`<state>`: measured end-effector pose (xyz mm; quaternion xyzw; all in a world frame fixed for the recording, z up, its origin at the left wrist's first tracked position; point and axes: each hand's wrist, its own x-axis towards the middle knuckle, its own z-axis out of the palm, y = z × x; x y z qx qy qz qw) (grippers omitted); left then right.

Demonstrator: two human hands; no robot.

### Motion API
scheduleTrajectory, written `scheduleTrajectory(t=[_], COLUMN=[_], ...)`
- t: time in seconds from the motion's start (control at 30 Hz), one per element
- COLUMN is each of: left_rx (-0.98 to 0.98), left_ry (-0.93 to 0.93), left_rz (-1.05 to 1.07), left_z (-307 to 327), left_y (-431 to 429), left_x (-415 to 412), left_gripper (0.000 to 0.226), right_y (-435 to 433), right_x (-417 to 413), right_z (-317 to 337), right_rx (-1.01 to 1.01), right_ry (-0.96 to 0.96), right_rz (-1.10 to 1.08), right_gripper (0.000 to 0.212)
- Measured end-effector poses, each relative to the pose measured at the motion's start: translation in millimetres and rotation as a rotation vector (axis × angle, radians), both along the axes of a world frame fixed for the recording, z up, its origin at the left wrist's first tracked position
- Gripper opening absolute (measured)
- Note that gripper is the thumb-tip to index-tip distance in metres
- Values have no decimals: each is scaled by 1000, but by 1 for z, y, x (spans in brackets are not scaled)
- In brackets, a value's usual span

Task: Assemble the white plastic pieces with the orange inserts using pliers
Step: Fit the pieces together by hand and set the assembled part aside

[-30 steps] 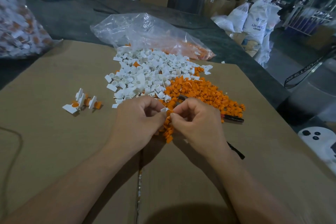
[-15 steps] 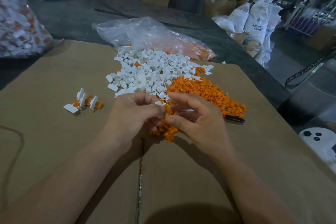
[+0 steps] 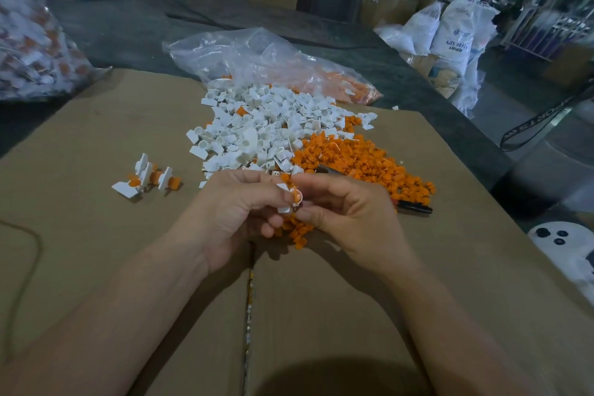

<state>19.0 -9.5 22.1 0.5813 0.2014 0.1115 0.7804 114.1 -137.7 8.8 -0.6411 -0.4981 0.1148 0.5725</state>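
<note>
white sack (image 3: pixel 454 32), far right on the floor: blue print reads "ABS RES…", cut off at the fold; logo above and small line beneath too blurred to read | black strap (image 3: pixel 543 117), right edge: white letters, only "…ORTS…" legible | cardboard boxes, surface, parts: no readable text

1 left hand (image 3: pixel 234 212), 1 right hand (image 3: pixel 353 215), 1 held piece (image 3: pixel 285 210), 1 white heap (image 3: pixel 257 132), 1 orange heap (image 3: pixel 363 161)
</note>
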Motion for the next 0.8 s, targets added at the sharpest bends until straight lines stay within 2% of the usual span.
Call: scheduleTrajectory(t=[0.07,0.3,0.4,0.47,0.53,0.6,0.67,0.73,0.8], left_rx=[7,21,23,47,58,48,39,42,60], left_ry=[-1,2,13,26,32,33,28,14,-24], left_rz=[-13,-27,-44,-44,-31,-26,-26,-31,-27], left_z=[1,0,0,-2,-3,-3,-3,-2,0], left_y=[0,1,1,2,2,1,1,1,0], left_x=[0,-1,-1,0,0,1,0,0,-1], left_gripper=[6,19,9,20,29,30,28,24,16], right_y=[0,-2,-2,-1,-1,-1,-1,-2,-3], right_x=[-1,-1,-2,-3,-4,-5,-4,-4,-4], right_z=[1,3,3,3,4,4,4,3,4], right_rx=[0,-3,-3,3,14,22,11,4,-5], right_ry=[24,36,37,5,-19,-21,-18,26,145], right_rz=[16,28,21,-3,-22,-25,-32,-24,-13], right_gripper=[46,43,38,33,39,45,43,30,29])
